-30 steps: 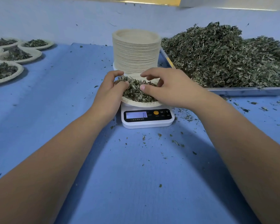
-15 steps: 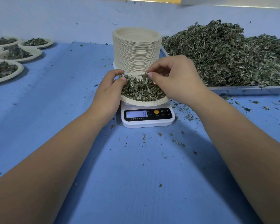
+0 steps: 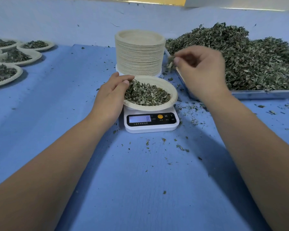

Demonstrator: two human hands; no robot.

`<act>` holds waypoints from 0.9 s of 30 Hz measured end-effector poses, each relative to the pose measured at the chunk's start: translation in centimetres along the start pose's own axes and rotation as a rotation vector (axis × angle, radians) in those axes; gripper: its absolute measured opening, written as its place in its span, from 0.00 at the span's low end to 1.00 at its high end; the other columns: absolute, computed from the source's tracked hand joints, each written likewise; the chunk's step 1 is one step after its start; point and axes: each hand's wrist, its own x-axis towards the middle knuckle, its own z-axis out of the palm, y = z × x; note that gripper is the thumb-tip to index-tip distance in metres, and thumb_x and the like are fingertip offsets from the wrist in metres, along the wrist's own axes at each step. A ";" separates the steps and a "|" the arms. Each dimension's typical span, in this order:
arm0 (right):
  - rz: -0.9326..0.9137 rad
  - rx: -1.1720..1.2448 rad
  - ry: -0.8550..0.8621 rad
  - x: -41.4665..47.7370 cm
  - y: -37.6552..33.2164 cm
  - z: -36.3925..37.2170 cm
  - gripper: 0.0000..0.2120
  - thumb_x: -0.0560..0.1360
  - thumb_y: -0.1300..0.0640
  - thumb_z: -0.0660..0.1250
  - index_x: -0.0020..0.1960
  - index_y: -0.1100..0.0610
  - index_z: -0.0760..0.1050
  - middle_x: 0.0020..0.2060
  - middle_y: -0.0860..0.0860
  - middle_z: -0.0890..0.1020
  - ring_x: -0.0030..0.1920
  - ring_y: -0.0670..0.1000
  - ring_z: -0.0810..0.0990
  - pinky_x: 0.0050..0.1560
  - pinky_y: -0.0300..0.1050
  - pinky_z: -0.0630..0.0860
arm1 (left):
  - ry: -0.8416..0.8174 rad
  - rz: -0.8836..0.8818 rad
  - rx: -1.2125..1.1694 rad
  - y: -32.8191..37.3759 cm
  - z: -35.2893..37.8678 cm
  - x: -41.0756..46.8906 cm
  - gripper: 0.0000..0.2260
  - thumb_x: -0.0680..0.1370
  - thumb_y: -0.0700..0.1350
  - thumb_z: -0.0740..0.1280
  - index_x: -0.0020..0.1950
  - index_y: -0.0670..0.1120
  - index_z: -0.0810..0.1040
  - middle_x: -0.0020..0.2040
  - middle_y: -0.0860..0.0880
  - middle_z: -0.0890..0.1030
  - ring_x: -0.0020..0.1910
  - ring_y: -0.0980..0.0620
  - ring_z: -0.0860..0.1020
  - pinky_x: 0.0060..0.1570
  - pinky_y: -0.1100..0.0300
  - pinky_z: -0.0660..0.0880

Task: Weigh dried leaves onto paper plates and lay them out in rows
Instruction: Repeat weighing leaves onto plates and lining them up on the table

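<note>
A paper plate with dried leaves in it sits on a small white scale whose display reads 8. My left hand rests on the plate's left rim, fingers straight and touching the leaves. My right hand is raised to the right of the plate, above the tray's near left corner, and pinches a few leaves between thumb and fingers. The big heap of dried leaves lies on a metal tray at the right.
A tall stack of empty paper plates stands right behind the scale. Several filled plates lie in rows at the far left. Loose leaf crumbs are scattered on the blue table cover around the scale.
My right hand has lifted off the plate with a pinch of leaves and moved right toward the tray. The left hand stayed at the plate's left rim.
</note>
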 end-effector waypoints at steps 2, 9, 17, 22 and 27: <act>0.059 -0.065 0.124 0.8 1.6 -1.4 0.07 0.76 0.57 0.71 0.52 0.50 0.85 0.42 0.42 0.85 0.44 0.43 0.84 0.50 0.44 0.82 | 0.010 -0.026 0.024 0.4 -0.1 -0.3 0.15 0.84 0.49 0.60 0.63 0.62 0.83 0.80 0.57 0.66 0.79 0.61 0.59 0.79 0.52 0.55; 0.191 -0.376 -0.039 0.2 4.8 -2.6 0.12 0.79 0.60 0.67 0.61 0.53 0.82 0.50 0.47 0.84 0.46 0.45 0.78 0.57 0.39 0.75 | 0.019 0.059 0.040 0.9 0.0 -0.7 0.15 0.84 0.45 0.60 0.64 0.58 0.82 0.75 0.56 0.73 0.77 0.60 0.65 0.78 0.55 0.59; -0.090 -0.264 -0.547 0.1 -3.4 1.9 0.12 0.78 0.44 0.68 0.61 0.42 0.80 0.50 0.36 0.82 0.42 0.33 0.77 0.42 0.26 0.68 | 0.171 0.084 -0.010 0.5 -0.5 -0.4 0.20 0.79 0.53 0.56 0.68 0.54 0.78 0.61 0.63 0.80 0.61 0.73 0.73 0.61 0.73 0.68; -0.102 -0.450 -0.741 1.2 -5.2 5.4 0.24 0.75 0.31 0.64 0.65 0.42 0.78 0.56 0.41 0.78 0.52 0.41 0.74 0.50 0.39 0.67 | 0.198 -0.030 -0.053 0.4 -0.6 -0.1 0.18 0.77 0.53 0.55 0.63 0.55 0.78 0.61 0.60 0.80 0.64 0.61 0.75 0.70 0.50 0.71; -0.138 -0.511 -0.744 1.4 -5.2 8.2 0.12 0.76 0.41 0.69 0.54 0.46 0.81 0.44 0.42 0.78 0.50 0.48 0.76 0.43 0.40 0.69 | 0.208 -0.058 -0.056 0.4 -0.7 -0.1 0.16 0.79 0.52 0.55 0.60 0.54 0.79 0.58 0.61 0.80 0.61 0.62 0.75 0.69 0.48 0.72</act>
